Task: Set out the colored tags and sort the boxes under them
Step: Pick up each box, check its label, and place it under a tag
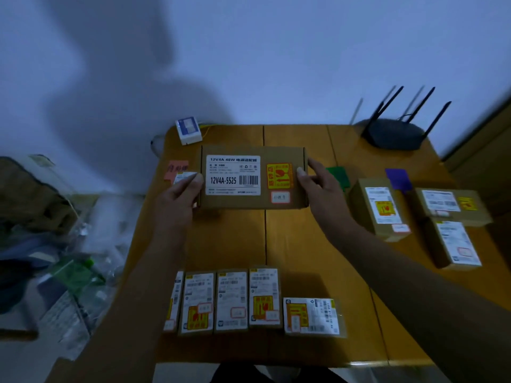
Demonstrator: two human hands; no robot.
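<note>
A row of small labelled boxes (249, 302) lies along the near edge of the desk (298, 244). Past mid-desk, the left hand (181, 196) and right hand (322, 186) grip the short ends of a flat brown cardboard box (253, 178), fingers (302, 172) pinching it. It carries a white label reading 12V4A-5525 and a yellow-red sticker. Just beyond lie pink (175, 168), green (337, 174) and purple (398, 179) tags.

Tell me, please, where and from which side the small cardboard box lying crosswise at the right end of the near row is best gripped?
Probably across its two long edges, coming straight down from above. The small cardboard box lies flat, label up, with bare wooden table beyond it and to its right. Its left end sits close to the neighbouring upright-lying box, so an end-to-end grip looks cramped there.
</note>
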